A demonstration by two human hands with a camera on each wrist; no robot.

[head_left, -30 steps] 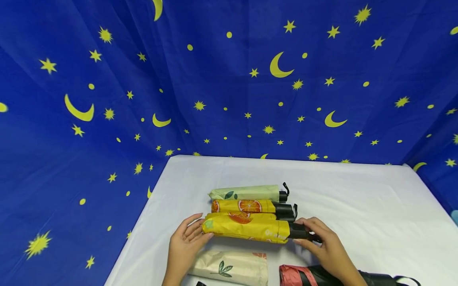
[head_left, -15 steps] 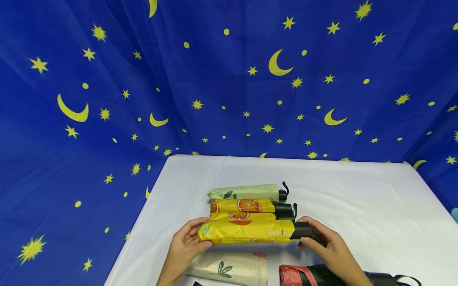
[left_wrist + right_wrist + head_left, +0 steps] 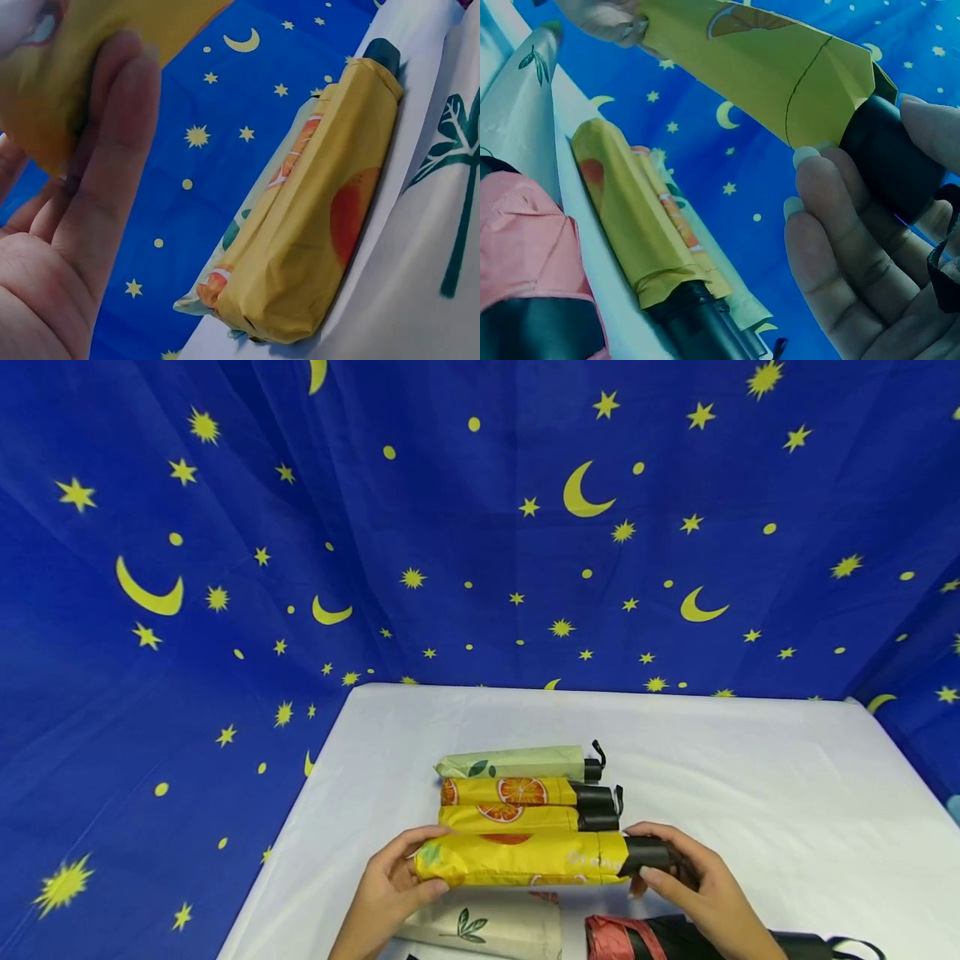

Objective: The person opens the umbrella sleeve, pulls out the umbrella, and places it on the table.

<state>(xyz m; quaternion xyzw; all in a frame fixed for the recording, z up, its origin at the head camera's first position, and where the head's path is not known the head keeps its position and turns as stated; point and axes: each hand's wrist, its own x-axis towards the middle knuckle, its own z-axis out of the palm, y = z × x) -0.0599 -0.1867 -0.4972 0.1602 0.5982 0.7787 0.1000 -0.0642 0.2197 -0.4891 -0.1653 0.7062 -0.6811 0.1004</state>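
Note:
A folded yellow umbrella with orange-slice print is held level above the table between my two hands. My left hand pinches its closed left end between thumb and fingers. At the other end, my right hand grips the black handle, thumb on one side and fingers on the other. Just behind lie two more yellow orange-print umbrellas, side by side with handles to the right. Beyond them rests a pale green umbrella with dark leaves.
In front, a cream umbrella with a green leaf sprig lies partly under the held one. A red and black umbrella is at the front right, partly behind my right forearm. White cloth covers the table; a blue star-print curtain surrounds it.
Both hands have drawn the held yellow umbrella toward me and slightly right, away from the row. More of the yellow umbrella behind it now shows. The others stay put.

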